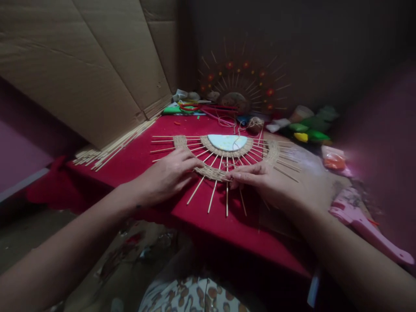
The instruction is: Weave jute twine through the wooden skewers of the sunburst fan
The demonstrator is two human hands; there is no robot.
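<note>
A half-round fan of thin wooden sticks (211,203) lies on the red cloth, its sticks spreading from a pale blue half-disc (227,142) edged with woven twine. An outer band of woven twine (212,172) runs across the sticks. My left hand (169,173) is closed over this band on the left, thumb and fingers gripping it. On the right, my right hand (260,180) pinches twine at the band's lower middle; the fingertips partly hide it. A loose strand crosses the half-disc towards a ball of twine (256,124) behind.
Bundled sticks (113,145) lie at the left beside a cardboard sheet (81,65). A decorated stick fan (240,82) leans at the back. Scissors with red handles (190,106) lie behind. A pink glue gun (364,221) and an orange packet (334,158) are at the right.
</note>
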